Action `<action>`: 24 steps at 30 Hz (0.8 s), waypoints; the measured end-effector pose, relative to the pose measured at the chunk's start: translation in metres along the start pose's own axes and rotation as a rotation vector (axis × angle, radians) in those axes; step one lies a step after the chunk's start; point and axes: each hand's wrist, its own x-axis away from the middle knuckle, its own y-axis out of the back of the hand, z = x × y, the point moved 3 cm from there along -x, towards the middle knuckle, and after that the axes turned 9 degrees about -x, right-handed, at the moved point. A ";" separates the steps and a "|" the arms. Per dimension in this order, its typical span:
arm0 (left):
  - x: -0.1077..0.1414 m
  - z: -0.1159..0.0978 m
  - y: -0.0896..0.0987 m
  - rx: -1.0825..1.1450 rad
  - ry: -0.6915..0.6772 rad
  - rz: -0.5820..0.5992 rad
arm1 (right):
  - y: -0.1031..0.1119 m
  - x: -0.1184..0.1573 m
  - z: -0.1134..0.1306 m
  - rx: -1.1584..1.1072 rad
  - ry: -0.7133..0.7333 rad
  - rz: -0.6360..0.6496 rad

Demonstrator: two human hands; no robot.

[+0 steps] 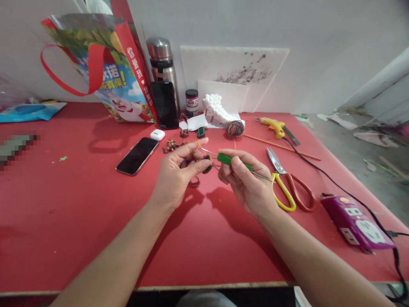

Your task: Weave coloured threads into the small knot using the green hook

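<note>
My right hand (244, 177) grips a crochet hook by its green handle (226, 159). The hook's thin metal shaft points left toward my other hand. Between the thumb and fingers of my left hand (182, 168) is a small dark piece of crochet (207, 163) with some orange in it. Yarn runs over the raised left index finger, close to the hook's tip. A loop of dark yarn (194, 182) hangs below the left hand. Farther back lies a multicoloured yarn ball (234, 128), with an orange strand coming from it.
Scissors (281, 181) and a purple power strip (358, 221) lie to the right, beside a black cable and a yellow glue gun (271, 125). A phone (138, 156) and a white earbud case (157, 134) are left. Behind stand a gift bag (124, 94) and a steel flask (159, 49).
</note>
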 end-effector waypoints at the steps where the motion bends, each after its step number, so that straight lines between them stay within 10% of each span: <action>1: 0.000 0.000 0.001 -0.013 -0.005 -0.007 | 0.000 -0.001 0.000 0.002 -0.013 -0.007; 24: 0.006 -0.006 -0.002 -0.276 -0.015 -0.013 | 0.008 0.000 -0.007 0.155 -0.077 -0.044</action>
